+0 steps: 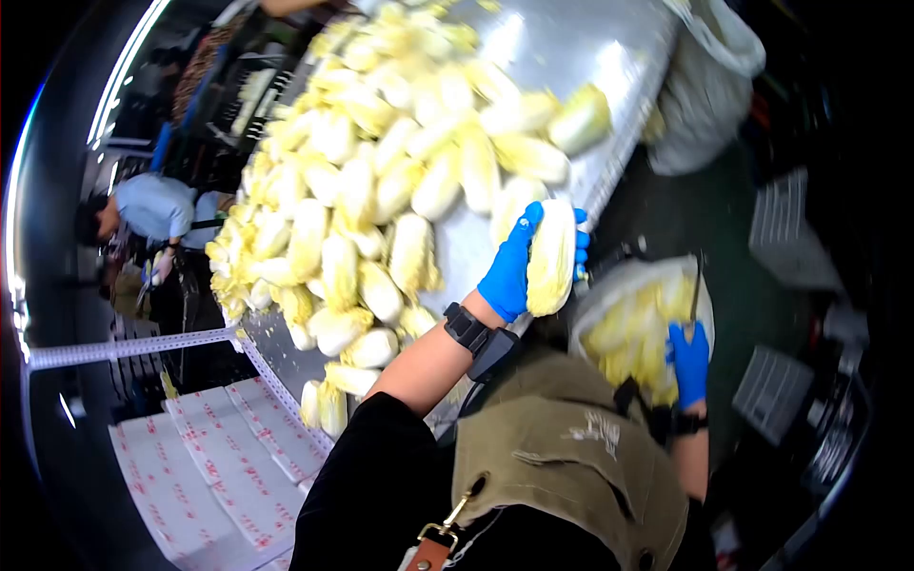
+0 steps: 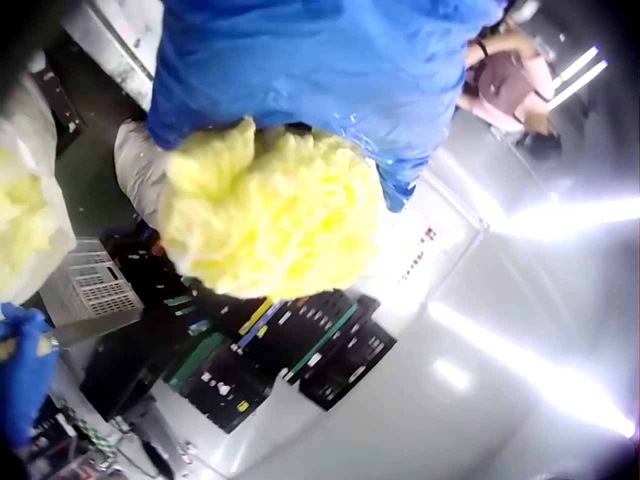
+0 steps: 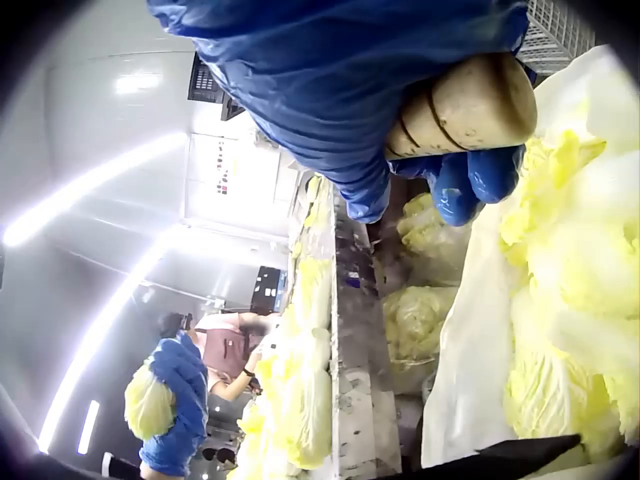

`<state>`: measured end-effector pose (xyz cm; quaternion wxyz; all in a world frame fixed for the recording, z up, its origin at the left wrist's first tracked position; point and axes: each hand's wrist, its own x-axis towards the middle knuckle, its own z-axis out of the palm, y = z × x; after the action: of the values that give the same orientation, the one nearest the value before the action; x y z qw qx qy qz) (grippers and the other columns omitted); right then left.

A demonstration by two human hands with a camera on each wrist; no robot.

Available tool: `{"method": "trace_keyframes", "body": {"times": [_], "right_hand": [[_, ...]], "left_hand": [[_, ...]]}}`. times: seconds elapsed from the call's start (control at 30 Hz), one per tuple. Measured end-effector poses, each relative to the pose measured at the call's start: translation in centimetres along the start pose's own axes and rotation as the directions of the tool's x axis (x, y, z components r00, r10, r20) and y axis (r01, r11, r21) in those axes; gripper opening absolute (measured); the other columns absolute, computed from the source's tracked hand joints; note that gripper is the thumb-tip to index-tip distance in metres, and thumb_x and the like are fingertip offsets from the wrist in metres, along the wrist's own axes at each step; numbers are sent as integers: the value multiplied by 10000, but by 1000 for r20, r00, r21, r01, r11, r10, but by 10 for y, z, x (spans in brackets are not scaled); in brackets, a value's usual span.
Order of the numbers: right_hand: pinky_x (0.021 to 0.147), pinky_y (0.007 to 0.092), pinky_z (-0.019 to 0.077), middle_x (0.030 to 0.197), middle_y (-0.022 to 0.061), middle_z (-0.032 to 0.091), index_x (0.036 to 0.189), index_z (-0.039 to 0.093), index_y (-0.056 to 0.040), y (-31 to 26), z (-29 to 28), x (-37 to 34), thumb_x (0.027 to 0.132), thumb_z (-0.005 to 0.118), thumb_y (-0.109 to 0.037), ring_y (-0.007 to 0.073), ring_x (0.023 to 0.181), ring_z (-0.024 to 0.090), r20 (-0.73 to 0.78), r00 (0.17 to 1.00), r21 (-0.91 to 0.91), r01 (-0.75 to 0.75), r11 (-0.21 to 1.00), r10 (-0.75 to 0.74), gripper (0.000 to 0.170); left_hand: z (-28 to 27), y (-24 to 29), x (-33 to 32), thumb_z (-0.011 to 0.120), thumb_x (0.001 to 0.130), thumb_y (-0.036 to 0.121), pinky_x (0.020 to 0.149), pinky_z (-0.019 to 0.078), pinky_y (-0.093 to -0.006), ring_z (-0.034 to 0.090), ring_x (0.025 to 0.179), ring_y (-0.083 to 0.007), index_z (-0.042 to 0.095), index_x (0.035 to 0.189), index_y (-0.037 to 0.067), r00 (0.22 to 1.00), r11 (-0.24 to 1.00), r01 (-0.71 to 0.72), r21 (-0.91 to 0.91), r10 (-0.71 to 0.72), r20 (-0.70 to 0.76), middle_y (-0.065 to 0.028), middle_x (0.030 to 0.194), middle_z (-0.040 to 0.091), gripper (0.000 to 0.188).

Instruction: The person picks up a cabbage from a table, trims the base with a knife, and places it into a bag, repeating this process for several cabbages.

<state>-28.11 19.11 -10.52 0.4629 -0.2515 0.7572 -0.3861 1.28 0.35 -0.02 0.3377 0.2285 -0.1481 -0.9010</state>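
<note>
A napa cabbage (image 1: 550,257) stands upright in the grip of my blue-gloved left hand (image 1: 514,266), over the near edge of the metal table (image 1: 533,38). Its frilly yellow leaf end (image 2: 275,215) fills the middle of the left wrist view. Lower and to the right, my blue-gloved right hand (image 1: 688,362) grips a knife by its pale wooden handle (image 3: 470,110). The narrow dark blade (image 1: 697,285) points away from me, over a white-lined container (image 1: 583,303) of loose yellow leaves. Between the two hands there is a wide gap.
Many trimmed cabbages (image 1: 333,181) are heaped across the table's left and far parts. A white sack (image 1: 700,105) hangs at its right edge. Grey plastic crates (image 1: 771,392) stand on the dark floor. Another person (image 1: 143,214) works at the far left; white printed boxes (image 1: 209,466) lie below.
</note>
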Motion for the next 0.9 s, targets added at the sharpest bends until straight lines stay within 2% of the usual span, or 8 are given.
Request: {"method": "trace_keyframes", "body": {"times": [0.3,0.37,0.47,0.57,0.63,0.73,0.83,0.9], "right_hand": [[378,226,351,662,44,539,980,465,-72,20,0,-13,892,629,-182,86,421,453,-118,979,49,-160,986,164,216],[380,227,357,659,44,538,965,461,-74,20,6,-16,892,629,-182,88,420,457,-141,974,61,-169,984,176,213],[388,228,374,654,44,537,947,459,-78,-2,14,-31,892,627,-183,89,429,472,-198,963,91,-168,982,183,205],[379,234,356,659,50,551,946,455,-91,-13,25,-32,897,621,-225,96,423,469,-226,945,-33,-252,967,238,219],[390,237,364,658,46,551,928,467,-85,-11,29,-30,888,630,-220,96,432,471,-215,960,-83,-199,977,177,216],[399,235,369,656,44,549,919,478,-82,-25,37,-27,886,634,-220,94,440,473,-201,968,-155,-184,971,151,211],[410,230,372,656,39,550,909,485,-80,-31,40,-24,884,639,-220,90,448,474,-197,975,-181,-142,973,106,209],[417,227,374,657,35,550,898,488,-80,-33,41,-26,884,641,-221,85,453,476,-185,977,-171,-138,975,106,209]], "left_hand": [[-167,322,117,594,898,265,839,503,-368,624,896,-221,596,1042,107,737,819,-566,100,556,-385,-74,1002,651,214],[-263,408,133,579,901,260,852,500,-356,621,962,-239,585,1084,81,336,69,-365,929,940,62,-99,1063,642,255],[-229,443,138,587,883,277,856,501,-364,605,1011,-269,579,1131,81,542,644,-712,278,757,-366,-130,1137,605,316],[-212,425,136,564,896,219,837,511,-379,582,1014,-266,579,1176,101,603,798,-541,264,587,-540,-143,1163,561,303],[-166,340,128,593,879,158,791,525,-339,609,907,-219,591,1132,39,733,730,-475,492,637,-238,-92,1055,600,279],[-129,234,100,560,817,-4,887,479,-315,591,1009,-197,555,1201,55,910,43,-220,975,370,189,-82,1108,594,388],[-98,174,59,542,720,-40,1113,267,-465,364,1316,-329,459,1346,160,895,-879,-201,432,15,447,-118,1398,424,662],[-128,160,55,538,754,7,1132,224,-495,334,1346,-321,411,1386,160,883,-898,-327,295,-179,433,-115,1437,383,662]]}}
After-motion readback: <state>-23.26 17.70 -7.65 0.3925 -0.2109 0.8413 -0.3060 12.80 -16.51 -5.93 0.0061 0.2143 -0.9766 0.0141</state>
